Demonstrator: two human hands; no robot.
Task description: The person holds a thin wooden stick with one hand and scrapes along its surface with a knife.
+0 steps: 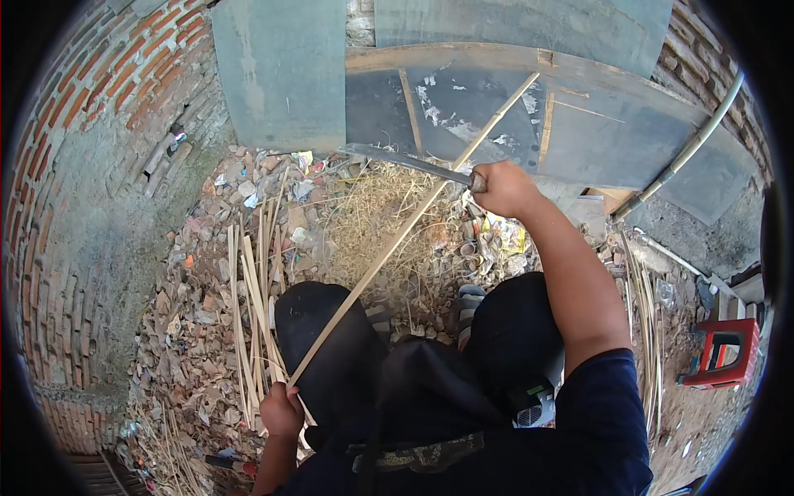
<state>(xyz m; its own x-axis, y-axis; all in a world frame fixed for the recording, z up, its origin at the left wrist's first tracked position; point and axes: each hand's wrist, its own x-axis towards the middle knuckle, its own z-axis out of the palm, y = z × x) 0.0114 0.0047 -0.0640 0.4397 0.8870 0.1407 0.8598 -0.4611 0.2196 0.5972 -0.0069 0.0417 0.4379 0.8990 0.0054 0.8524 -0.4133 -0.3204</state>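
Note:
A long, pale bamboo strip slants across my view, from beside my left knee up toward the grey boards. Its lower end is gripped in my left hand, whose fingers are closed around it. My right hand is wrapped round the handle of a machete. The long blade points left and crosses the strip in its upper half; whether the edge touches the strip I cannot tell. Beside my left leg lies a bundle of split bamboo strips, partly hidden by the knee.
Thin shavings are heaped on the rubble ahead of my feet. More strips lie to the right, near a red plastic stool. A brick wall stands left, grey boards ahead, and a pole leans at right.

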